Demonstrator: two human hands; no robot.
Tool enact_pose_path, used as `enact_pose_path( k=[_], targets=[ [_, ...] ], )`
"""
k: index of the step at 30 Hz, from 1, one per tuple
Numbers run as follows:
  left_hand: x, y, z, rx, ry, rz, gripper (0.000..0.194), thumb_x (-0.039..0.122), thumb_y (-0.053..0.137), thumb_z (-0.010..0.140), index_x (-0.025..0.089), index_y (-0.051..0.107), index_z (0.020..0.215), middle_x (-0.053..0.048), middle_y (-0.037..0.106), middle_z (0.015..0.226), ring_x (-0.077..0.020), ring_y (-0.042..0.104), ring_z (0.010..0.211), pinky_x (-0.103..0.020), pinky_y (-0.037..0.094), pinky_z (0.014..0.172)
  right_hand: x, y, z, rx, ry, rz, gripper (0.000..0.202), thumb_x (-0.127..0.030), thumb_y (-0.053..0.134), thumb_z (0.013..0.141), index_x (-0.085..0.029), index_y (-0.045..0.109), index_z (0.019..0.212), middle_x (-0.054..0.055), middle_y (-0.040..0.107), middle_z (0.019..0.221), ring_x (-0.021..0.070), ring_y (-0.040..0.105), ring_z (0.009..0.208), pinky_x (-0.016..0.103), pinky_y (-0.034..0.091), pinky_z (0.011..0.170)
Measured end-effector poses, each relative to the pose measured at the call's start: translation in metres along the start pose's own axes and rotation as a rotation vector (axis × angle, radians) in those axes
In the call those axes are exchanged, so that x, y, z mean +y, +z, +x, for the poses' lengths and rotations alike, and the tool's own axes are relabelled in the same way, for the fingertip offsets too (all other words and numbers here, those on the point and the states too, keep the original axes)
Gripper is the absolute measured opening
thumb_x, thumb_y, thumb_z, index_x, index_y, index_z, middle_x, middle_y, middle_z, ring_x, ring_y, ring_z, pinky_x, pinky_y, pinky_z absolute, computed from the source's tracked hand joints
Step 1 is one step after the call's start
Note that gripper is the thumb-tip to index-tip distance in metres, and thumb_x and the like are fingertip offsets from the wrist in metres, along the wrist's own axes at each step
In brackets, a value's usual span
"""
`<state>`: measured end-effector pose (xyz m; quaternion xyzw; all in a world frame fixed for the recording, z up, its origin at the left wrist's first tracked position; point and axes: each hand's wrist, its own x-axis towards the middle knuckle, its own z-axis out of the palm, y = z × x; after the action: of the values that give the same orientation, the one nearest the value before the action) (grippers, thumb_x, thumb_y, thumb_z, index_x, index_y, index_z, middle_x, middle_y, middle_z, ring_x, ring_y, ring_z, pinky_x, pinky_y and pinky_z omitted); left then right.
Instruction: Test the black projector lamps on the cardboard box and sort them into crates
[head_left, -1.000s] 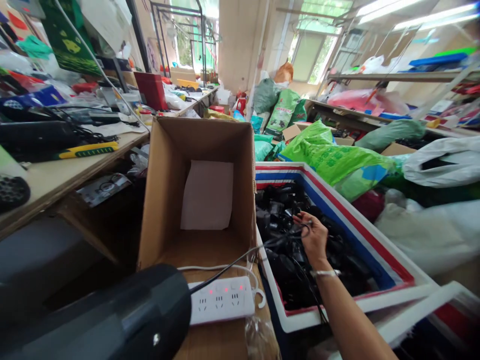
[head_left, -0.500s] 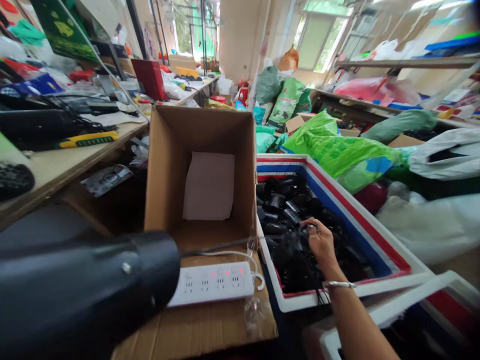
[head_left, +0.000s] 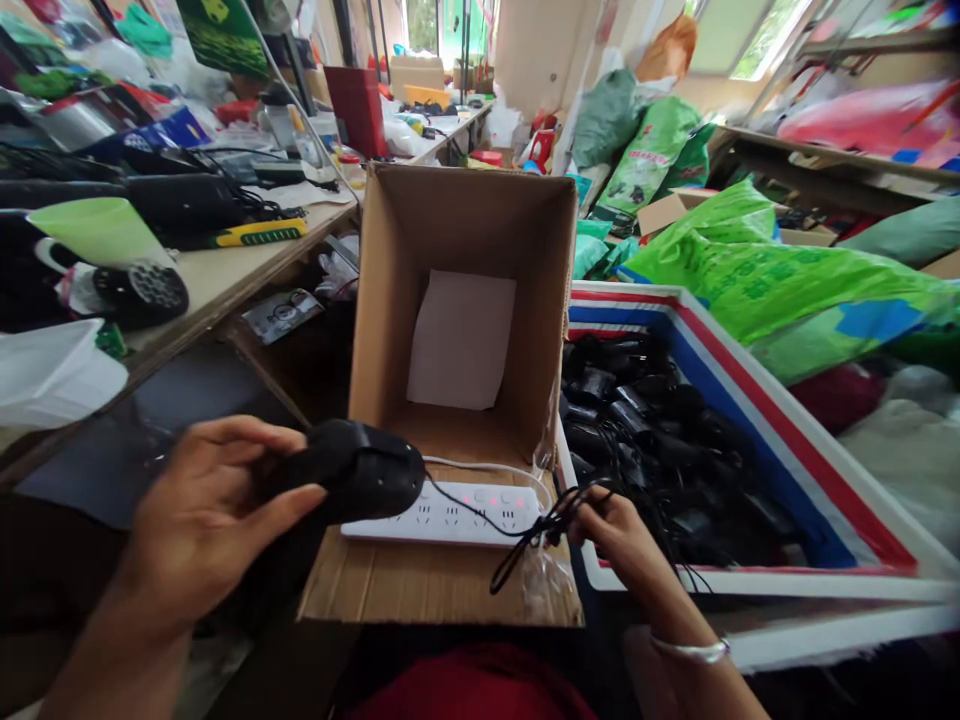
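A black device with a rounded end [head_left: 364, 472] is gripped between the thumb and fingers of my left hand [head_left: 199, 510], in front of the cardboard box [head_left: 367, 300]. Its thin cord runs right to a bundled black cable [head_left: 555, 520], which my right hand [head_left: 615, 525] pinches near the bin's left rim. Beneath the cord lies a white power strip [head_left: 450, 515] with red lights, on the box's flap [head_left: 435, 590]. The box stands on its side, open toward me, with a pale sheet [head_left: 461, 340] inside.
At right, a white foam bin [head_left: 795, 410] with red and blue stripes holds several black devices [head_left: 660, 430]. Green bags [head_left: 795, 290] lie behind it. A cluttered wooden bench [head_left: 225, 280] is at left, with a white plastic container [head_left: 60, 375] at its edge.
The black device has moved from close in front of the camera to over the power strip, and my left hand now shows. My right hand has left the bin's devices, bringing the cable left.
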<state>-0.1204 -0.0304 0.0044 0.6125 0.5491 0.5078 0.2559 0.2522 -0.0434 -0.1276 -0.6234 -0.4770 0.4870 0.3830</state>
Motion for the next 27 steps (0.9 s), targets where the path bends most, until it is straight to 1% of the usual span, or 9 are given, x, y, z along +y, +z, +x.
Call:
enact_pose_path(
  k=[2, 3, 5, 7, 10, 13, 16, 22, 27],
  targets=[
    [-0.008, 0.010, -0.003, -0.059, -0.034, 0.003, 0.035, 0.025, 0.076, 0.067, 0.021, 0.055, 0.094, 0.000, 0.060, 0.088, -0.0142, 0.061, 0.078, -0.020, 0.052, 0.066, -0.004, 0.018, -0.001, -0.040, -0.046, 0.003, 0.039, -0.051, 0.068, 0.071, -0.014, 0.063, 0.082, 0.003, 0.065, 0.060, 0.0151, 0.060, 0.053, 0.026, 0.049, 0.052],
    [-0.012, 0.013, -0.006, -0.083, -0.055, -0.006, 0.033, 0.025, 0.076, 0.067, 0.021, 0.055, 0.093, 0.000, 0.061, 0.088, -0.0143, 0.061, 0.078, -0.020, 0.052, 0.068, -0.005, 0.026, -0.001, -0.045, -0.070, 0.001, 0.038, -0.050, 0.067, 0.072, -0.013, 0.064, 0.084, 0.004, 0.066, 0.061, 0.0153, 0.060, 0.054, 0.026, 0.050, 0.053],
    [-0.016, 0.014, -0.010, -0.088, -0.090, -0.045, 0.033, 0.026, 0.075, 0.067, 0.022, 0.055, 0.093, -0.001, 0.062, 0.089, -0.0149, 0.062, 0.079, -0.020, 0.052, 0.070, -0.002, 0.038, 0.002, -0.029, -0.115, -0.010, 0.038, -0.049, 0.063, 0.077, -0.013, 0.065, 0.087, 0.004, 0.065, 0.060, 0.0156, 0.061, 0.055, 0.027, 0.051, 0.055],
    [-0.017, 0.011, -0.011, -0.062, -0.102, -0.078, 0.033, 0.026, 0.076, 0.066, 0.023, 0.056, 0.092, -0.001, 0.062, 0.089, -0.0155, 0.062, 0.079, -0.021, 0.052, 0.069, 0.003, 0.044, 0.005, -0.002, -0.160, -0.027, 0.039, -0.050, 0.062, 0.076, -0.013, 0.066, 0.088, 0.006, 0.067, 0.067, 0.0157, 0.061, 0.055, 0.028, 0.052, 0.055],
    [-0.017, 0.005, -0.009, -0.007, -0.086, -0.091, 0.033, 0.024, 0.076, 0.065, 0.023, 0.057, 0.091, 0.000, 0.062, 0.088, -0.0144, 0.061, 0.080, -0.019, 0.050, 0.070, 0.008, 0.047, 0.008, 0.001, -0.218, -0.064, 0.039, -0.052, 0.066, 0.072, -0.014, 0.067, 0.083, 0.009, 0.068, 0.080, 0.0166, 0.062, 0.057, 0.030, 0.053, 0.054],
    [-0.019, 0.004, -0.007, -0.022, -0.092, -0.125, 0.031, 0.022, 0.075, 0.068, 0.022, 0.056, 0.092, 0.000, 0.061, 0.089, -0.0128, 0.060, 0.078, -0.017, 0.049, 0.069, 0.010, 0.046, 0.010, 0.005, -0.255, -0.119, 0.032, -0.047, 0.064, 0.076, -0.015, 0.067, 0.081, 0.007, 0.067, 0.072, 0.0186, 0.063, 0.060, 0.030, 0.053, 0.056],
    [-0.024, 0.006, -0.007, -0.051, -0.140, -0.214, 0.032, 0.021, 0.074, 0.069, 0.022, 0.054, 0.094, 0.001, 0.060, 0.087, -0.0111, 0.059, 0.077, -0.016, 0.049, 0.067, 0.010, 0.047, 0.011, 0.034, -0.291, -0.171, 0.028, -0.043, 0.062, 0.079, -0.016, 0.067, 0.084, 0.008, 0.067, 0.076, 0.0206, 0.063, 0.068, 0.033, 0.052, 0.062],
    [-0.031, 0.007, -0.006, 0.006, -0.166, -0.325, 0.032, 0.018, 0.074, 0.068, 0.020, 0.053, 0.092, 0.002, 0.058, 0.084, -0.0095, 0.058, 0.080, -0.015, 0.048, 0.071, 0.008, 0.049, 0.019, -0.005, -0.435, -0.420, 0.026, -0.041, 0.055, 0.087, -0.018, 0.064, 0.080, 0.004, 0.064, 0.074, 0.0184, 0.061, 0.068, 0.031, 0.047, 0.064],
    [-0.029, 0.010, -0.006, 0.012, -0.193, -0.347, 0.038, 0.016, 0.076, 0.065, 0.021, 0.051, 0.093, 0.003, 0.060, 0.082, -0.0097, 0.059, 0.077, -0.016, 0.048, 0.069, 0.006, 0.050, 0.023, -0.022, -0.462, -0.480, 0.027, -0.040, 0.051, 0.090, -0.018, 0.062, 0.079, 0.004, 0.063, 0.073, 0.0178, 0.059, 0.067, 0.030, 0.046, 0.063]
  ],
)
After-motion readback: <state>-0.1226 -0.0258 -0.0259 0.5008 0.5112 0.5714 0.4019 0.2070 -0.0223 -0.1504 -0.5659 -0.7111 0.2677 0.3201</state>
